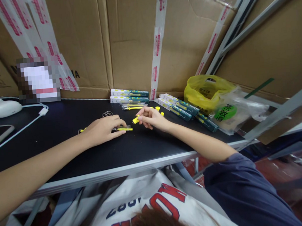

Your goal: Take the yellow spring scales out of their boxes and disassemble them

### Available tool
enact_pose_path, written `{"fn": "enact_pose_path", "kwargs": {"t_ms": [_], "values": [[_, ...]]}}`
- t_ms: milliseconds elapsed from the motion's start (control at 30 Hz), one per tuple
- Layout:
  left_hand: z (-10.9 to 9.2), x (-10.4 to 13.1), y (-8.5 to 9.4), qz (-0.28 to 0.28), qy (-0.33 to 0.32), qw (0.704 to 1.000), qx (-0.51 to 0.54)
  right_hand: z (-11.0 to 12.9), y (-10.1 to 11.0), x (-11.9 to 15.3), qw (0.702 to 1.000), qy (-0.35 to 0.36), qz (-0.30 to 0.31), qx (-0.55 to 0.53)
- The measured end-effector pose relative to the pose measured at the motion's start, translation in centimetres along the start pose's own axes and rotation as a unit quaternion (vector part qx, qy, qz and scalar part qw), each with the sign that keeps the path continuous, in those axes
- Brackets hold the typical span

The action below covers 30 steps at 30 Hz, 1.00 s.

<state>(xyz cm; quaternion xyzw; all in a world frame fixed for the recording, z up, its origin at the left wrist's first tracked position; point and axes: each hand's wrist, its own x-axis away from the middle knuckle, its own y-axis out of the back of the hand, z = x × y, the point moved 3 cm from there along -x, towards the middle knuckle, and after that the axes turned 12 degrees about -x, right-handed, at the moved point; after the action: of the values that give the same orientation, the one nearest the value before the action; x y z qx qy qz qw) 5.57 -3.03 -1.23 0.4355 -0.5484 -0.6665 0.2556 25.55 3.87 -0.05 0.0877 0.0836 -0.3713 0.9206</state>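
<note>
Low over the black tabletop (148, 146), my left hand (104, 130) is closed around a slim pen-like tool with a clear body and a yellow strip (127, 129). Its other end is hidden under my palm. Just to the right, my right hand (153, 119) pinches a small yellow cap-like piece (136, 120) between thumb and fingers. A short gap separates this piece from the slim tool's tip. Several more small yellow pieces (157, 108) lie behind my right hand. Slim clear-and-yellow tools (132, 106) rest close by, in front of the stacked boxes.
Printed slim boxes (129, 98) are stacked at the back, with more slim boxes (178, 107) to the right. Further right sit a yellow plastic bag (204, 93) and a clear bag (232, 117). A white cable (33, 118) runs along the left. Large cardboard (129, 41) stands behind.
</note>
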Motion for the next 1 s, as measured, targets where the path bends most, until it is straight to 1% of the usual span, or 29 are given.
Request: {"fn": "enact_pose_path", "kwargs": {"t_ms": [100,267,367,500,1000], "values": [[-0.1,-0.2,-0.1,-0.009,-0.004,1.000,0.001,-0.1,-0.2,0.0,1.000,0.001,0.007,-0.003],[-1.1,-0.3,0.7,-0.085,0.028,0.995,0.054,-0.1,-0.6,0.1,1.000,0.005,0.011,-0.016],[-1.9,-0.2,1.1,-0.103,0.030,0.992,0.073,0.0,-0.9,0.2,0.999,0.009,0.017,-0.029],[-2.4,-0.1,1.2,-0.111,0.038,0.989,0.089,0.1,-1.1,0.3,0.999,0.014,0.017,-0.037],[-2.4,-0.3,1.1,-0.117,0.068,0.977,0.162,0.0,-1.5,0.3,0.998,0.026,0.026,-0.041]]}}
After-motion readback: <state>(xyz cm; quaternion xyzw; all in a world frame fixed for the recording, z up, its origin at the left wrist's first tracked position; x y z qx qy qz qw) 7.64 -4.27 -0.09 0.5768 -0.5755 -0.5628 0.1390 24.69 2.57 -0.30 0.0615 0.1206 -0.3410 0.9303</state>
